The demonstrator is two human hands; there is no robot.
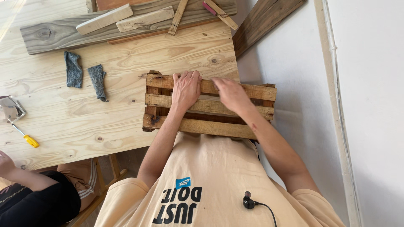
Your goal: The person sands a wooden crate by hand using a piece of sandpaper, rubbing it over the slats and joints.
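Pale pine desk spread beneath and left of both hands. Slatted wooden crate at its near edge, under the palms. Left hand flat, fingers over the top slat. Right hand pressed beside it, blurred, grip unclear. Two grey cloths well left.

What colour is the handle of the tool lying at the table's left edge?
Bright yellow: the short plastic handle on a thin metal shaft, seen in the head view.
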